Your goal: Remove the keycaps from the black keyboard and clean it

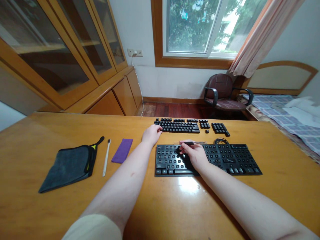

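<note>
At the left end of the rows of loose black keycaps (180, 126), my left hand (152, 134) has its thumb and fingertips pinched around a keycap (159, 128). Below lies a black keyboard (167, 160) with most of its keycaps off, so the bare switch posts show; the space bar and several bottom-row keys are still on. Over its upper middle, my right hand (196, 155) grips a keycap puller (189, 143) with a black handle and thin wire ends, held roughly level. That hand hides part of the keyboard.
Left of my arm lie a purple cloth (122, 150), a white toothbrush (106, 158) and a folded grey cloth (67, 168) with a black loop. A coiled cable (221, 141) sits behind the keyboard. Beyond the wooden desk (160, 203) stands an office chair (222, 91).
</note>
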Action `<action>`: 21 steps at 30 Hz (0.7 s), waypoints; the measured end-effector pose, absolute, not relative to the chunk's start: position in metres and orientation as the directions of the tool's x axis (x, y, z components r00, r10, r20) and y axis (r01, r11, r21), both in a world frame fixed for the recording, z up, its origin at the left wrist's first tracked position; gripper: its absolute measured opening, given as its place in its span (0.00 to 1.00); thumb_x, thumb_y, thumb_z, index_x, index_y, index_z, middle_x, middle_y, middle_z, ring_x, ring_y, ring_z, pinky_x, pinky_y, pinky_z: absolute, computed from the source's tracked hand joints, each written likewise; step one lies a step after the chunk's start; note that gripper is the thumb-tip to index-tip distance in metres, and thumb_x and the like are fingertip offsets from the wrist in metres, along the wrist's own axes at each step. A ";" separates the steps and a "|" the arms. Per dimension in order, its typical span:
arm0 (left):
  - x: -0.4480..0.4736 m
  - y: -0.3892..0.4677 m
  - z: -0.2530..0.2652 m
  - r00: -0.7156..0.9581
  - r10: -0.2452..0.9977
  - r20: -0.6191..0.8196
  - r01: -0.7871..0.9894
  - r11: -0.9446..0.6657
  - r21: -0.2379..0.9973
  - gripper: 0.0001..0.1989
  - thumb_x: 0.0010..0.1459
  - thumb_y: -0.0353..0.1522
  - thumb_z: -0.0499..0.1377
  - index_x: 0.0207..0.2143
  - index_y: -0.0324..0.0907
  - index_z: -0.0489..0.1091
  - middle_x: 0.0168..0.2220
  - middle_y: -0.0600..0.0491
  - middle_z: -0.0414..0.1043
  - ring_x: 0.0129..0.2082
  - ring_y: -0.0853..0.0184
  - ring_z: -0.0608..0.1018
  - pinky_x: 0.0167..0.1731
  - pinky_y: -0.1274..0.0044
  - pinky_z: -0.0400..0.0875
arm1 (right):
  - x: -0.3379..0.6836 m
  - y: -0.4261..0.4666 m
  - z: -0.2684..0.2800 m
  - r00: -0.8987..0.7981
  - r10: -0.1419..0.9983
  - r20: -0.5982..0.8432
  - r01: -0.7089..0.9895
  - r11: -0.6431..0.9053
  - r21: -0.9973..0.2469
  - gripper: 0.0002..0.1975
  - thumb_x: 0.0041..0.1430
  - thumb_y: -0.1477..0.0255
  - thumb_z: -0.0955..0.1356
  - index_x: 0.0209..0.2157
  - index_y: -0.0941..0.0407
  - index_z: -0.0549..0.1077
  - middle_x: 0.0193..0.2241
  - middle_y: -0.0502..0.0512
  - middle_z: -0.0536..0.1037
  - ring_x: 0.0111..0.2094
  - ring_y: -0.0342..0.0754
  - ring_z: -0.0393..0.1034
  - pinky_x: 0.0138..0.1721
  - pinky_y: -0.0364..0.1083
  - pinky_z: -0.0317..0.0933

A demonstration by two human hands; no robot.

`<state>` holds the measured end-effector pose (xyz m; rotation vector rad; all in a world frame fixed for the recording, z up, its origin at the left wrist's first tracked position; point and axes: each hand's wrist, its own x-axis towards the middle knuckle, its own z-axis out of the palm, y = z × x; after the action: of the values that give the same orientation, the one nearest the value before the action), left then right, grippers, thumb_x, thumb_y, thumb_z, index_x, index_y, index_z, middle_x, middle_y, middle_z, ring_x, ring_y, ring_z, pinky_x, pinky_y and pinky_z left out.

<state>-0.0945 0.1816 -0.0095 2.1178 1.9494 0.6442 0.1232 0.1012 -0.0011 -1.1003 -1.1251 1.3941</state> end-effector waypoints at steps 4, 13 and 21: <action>-0.094 0.182 -0.010 0.042 0.981 0.189 0.890 -0.123 0.438 0.08 0.53 0.33 0.59 0.37 0.46 0.73 0.38 0.53 0.74 0.37 0.65 0.75 0.38 0.77 0.67 | 0.123 0.100 0.000 -0.100 0.994 -0.050 -0.151 -0.064 -0.987 0.17 0.46 0.61 0.72 0.34 0.59 0.77 0.24 0.53 0.76 0.23 0.45 0.71 0.29 0.45 0.66; -0.096 0.164 0.020 -0.058 0.936 0.346 0.856 -0.132 0.500 0.11 0.58 0.34 0.52 0.40 0.42 0.71 0.40 0.50 0.73 0.37 0.66 0.74 0.40 0.76 0.67 | 0.121 0.102 -0.001 -0.168 0.985 -0.031 -0.148 -0.057 -0.987 0.19 0.46 0.57 0.71 0.32 0.59 0.77 0.25 0.54 0.77 0.24 0.45 0.70 0.28 0.45 0.66; -0.095 0.088 0.035 0.360 0.929 0.085 0.767 -0.346 0.540 0.29 0.51 0.42 0.60 0.55 0.46 0.61 0.59 0.47 0.60 0.57 0.58 0.64 0.56 0.68 0.57 | 0.121 0.092 -0.003 -0.348 0.933 0.089 0.102 0.132 -0.986 0.14 0.54 0.62 0.67 0.38 0.55 0.75 0.26 0.52 0.76 0.28 0.46 0.70 0.34 0.45 0.64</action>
<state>-0.0947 0.0878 0.0346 2.2177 1.4789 0.5370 0.1209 0.0922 -0.0030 -1.0283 -1.6095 1.3107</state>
